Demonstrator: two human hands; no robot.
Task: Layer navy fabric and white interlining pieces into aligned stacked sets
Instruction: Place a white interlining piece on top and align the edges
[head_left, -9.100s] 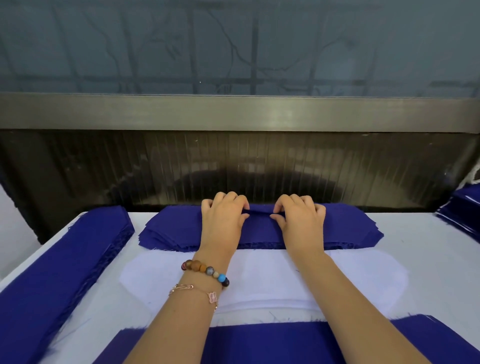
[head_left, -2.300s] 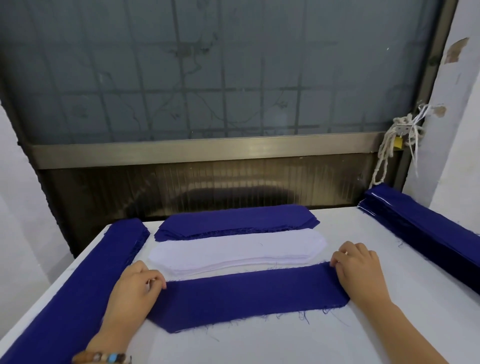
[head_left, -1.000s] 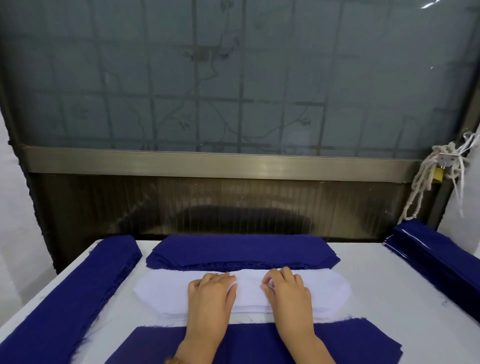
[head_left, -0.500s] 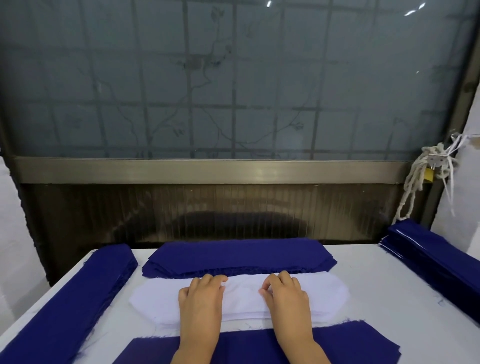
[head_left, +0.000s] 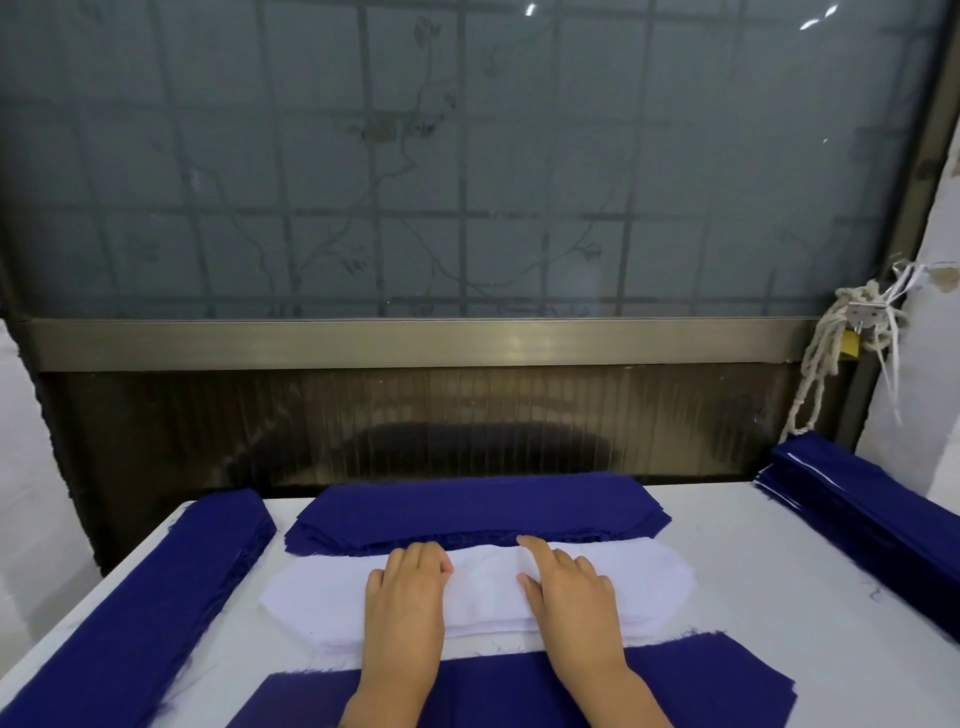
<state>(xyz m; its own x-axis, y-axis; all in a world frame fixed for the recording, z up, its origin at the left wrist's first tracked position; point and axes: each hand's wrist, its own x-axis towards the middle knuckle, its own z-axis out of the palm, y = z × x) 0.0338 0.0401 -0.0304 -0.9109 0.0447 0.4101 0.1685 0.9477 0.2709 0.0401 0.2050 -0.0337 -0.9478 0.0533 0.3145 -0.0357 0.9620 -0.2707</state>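
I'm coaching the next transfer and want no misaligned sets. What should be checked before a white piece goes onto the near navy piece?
1. Both on the white interlining stack, left hand and right hand: ok.
2. Single top ply separated: cannot tell.
3. Pinch by left hand on a ply: cannot tell; fingers curled.
4. Flatness of near navy piece: ok where visible; forearms cover its middle.
5. Clearance from left navy stack and right navy stack: ok.

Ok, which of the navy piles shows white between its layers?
The pile on the far right, below the rope: thin white lines show along its edge. The left pile, the back pile and the front piece look all navy.
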